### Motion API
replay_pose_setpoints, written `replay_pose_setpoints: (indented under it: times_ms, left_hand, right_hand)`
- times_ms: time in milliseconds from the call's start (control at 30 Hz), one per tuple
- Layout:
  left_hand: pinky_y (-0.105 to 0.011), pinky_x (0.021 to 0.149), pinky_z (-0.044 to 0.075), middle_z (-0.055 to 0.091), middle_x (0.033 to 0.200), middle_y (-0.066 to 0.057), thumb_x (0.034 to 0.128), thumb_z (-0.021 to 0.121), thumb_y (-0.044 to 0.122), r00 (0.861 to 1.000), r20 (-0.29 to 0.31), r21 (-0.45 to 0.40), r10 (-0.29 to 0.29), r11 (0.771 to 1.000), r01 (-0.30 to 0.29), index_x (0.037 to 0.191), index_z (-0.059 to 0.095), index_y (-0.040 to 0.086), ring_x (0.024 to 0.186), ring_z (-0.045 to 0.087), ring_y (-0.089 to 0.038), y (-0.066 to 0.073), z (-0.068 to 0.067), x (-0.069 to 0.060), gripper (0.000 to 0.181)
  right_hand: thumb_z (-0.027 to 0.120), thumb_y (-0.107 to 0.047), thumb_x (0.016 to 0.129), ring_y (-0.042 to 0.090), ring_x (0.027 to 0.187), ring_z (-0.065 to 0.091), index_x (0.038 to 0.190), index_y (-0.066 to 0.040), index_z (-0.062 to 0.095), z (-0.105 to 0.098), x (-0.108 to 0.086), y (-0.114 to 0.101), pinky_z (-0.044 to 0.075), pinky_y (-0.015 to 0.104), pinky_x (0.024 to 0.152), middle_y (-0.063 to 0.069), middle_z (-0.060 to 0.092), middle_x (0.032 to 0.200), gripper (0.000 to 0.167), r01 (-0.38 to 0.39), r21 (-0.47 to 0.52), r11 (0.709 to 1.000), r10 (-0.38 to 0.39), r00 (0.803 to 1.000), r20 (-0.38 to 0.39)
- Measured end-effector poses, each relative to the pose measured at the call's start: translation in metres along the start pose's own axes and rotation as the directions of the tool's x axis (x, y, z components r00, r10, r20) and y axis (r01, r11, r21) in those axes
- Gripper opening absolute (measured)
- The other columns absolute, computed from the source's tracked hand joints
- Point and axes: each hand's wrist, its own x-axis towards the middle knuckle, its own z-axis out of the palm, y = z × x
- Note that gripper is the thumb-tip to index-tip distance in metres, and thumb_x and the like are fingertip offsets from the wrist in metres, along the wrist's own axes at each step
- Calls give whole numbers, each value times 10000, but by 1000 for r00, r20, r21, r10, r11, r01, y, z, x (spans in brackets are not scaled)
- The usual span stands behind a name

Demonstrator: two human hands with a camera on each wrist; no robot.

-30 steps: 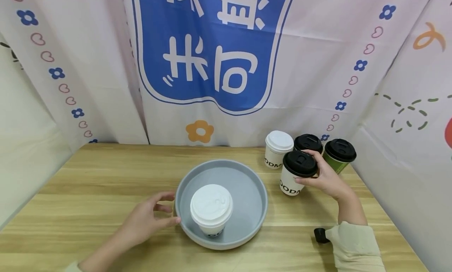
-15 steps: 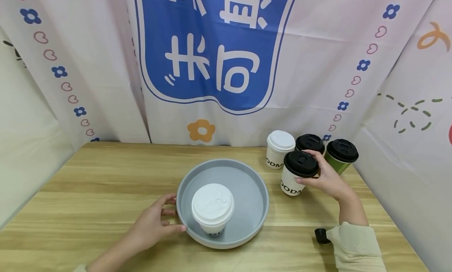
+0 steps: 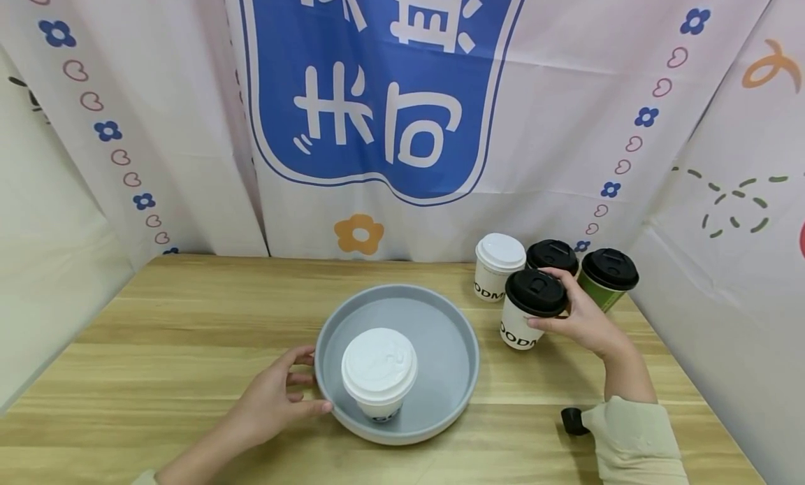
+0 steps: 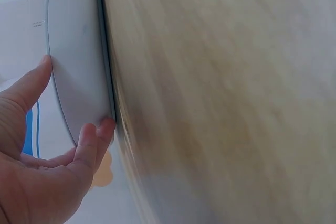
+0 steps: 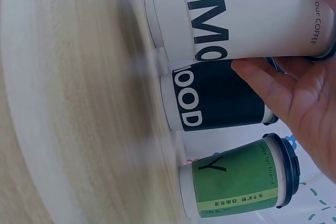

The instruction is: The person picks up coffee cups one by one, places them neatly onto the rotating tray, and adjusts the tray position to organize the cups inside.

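Note:
A round grey tray (image 3: 443,363) lies on the wooden table, bearing a paper cup with a white lid (image 3: 379,365). My left hand (image 3: 267,401) holds the tray's left side. In the left wrist view the thumb touches the rim while fingertips (image 4: 106,125) meet the tray's lower edge. On the right, my right hand (image 3: 581,321) grips a white coffee cup with a black lid (image 3: 534,296), fingers behind and thumb in front. The right wrist view shows dark lettering on this white cup (image 5: 262,11); whether its base touches the table I cannot tell.
Behind the gripped cup stand a white-lidded cup (image 3: 499,265), a dark cup with black lid (image 3: 551,254) and a green cup (image 3: 608,275). A printed cloth (image 3: 189,121) hangs along the table's back edge. A small black object (image 3: 572,421) is by the right sleeve.
My left hand has shifted slightly right, its thumb now further onto the tray's rim. The right hand keeps its grip on the black-lidded cup, without visible movement.

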Motion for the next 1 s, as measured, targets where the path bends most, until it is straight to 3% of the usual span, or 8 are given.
replay_pose_setpoints:
  times_ms: [400, 667, 1000]
  left_hand:
    - [-350, 886, 618, 523, 1336, -271, 711, 896, 174, 997, 62, -30, 41, 999, -39, 1436, 398, -42, 1141, 645, -389, -5, -6, 6, 907]
    - [-375, 926, 603, 520, 1353, -261, 706, 896, 174, 996, 82, -20, 16, 1000, -14, 1451, 383, -37, 1171, 633, -396, -4, -8, 8, 929]
    - [-442, 957, 587, 506, 1386, -263, 723, 882, 228, 993, 119, -14, 17, 1000, -15, 1470, 362, -36, 1196, 609, -429, -8, -14, 14, 947]
  right_hand:
    - [816, -102, 816, -87, 1165, 478, 1503, -109, 267, 0, 0, 1, 397, 110, 953, 151, 419, 1479, 880, -2, -3, 1000, 2, 1000, -2]
    - [818, -108, 816, -83, 1170, 467, 1506, -105, 262, 0, -1, 0, 398, 118, 953, 149, 412, 1485, 886, -10, -8, 1000, 10, 1000, -6]
    - [820, -128, 817, -37, 1197, 446, 1510, -124, 254, -1, 0, -1, 393, 313, 1034, 153, 393, 1503, 895, -29, -25, 999, 29, 1000, -1]
